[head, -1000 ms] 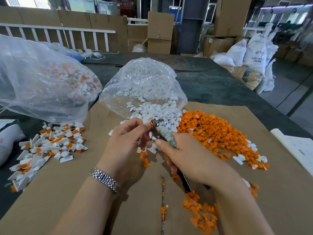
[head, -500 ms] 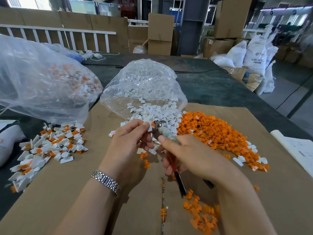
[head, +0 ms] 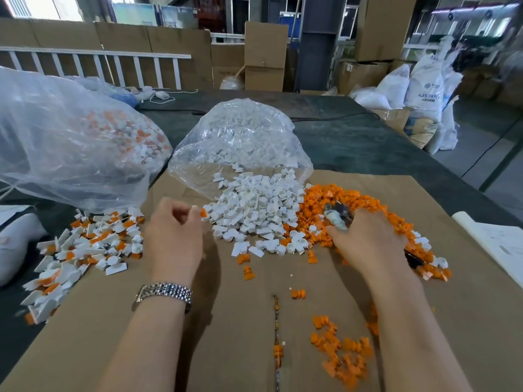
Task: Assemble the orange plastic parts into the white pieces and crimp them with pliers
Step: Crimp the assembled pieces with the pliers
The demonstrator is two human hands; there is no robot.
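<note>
At the far left we see a large clear bag (head: 70, 142) of assembled white-and-orange pieces lying on the dark worktop (head: 353, 142), and just in front of it a loose spread of assembled pieces (head: 85, 250) on the left edge of the cardboard sheet (head: 240, 335). Next, our left hand (head: 172, 239), with a metal watch (head: 162, 292) on its wrist, hovers over the cardboard; its fingers (head: 195, 212) are curled and pinch one small assembled piece (head: 201, 212), white with an orange end, just beside the white heap. At the centre, a smaller clear bag (head: 240, 142) lies open toward us, and the white pieces (head: 254, 213) spill from it onto the cardboard. Touching that heap on its right lies the pile of orange plastic parts (head: 339, 202). Our right hand (head: 368, 239) rests on this orange pile, its fingers wrapped round the pliers (head: 336, 217); the worn pliers head points up and left, and a dark handle tip shows behind the hand. We cannot tell whether the pliers are closed. More orange parts (head: 339, 355) lie scattered near the right forearm.
</note>
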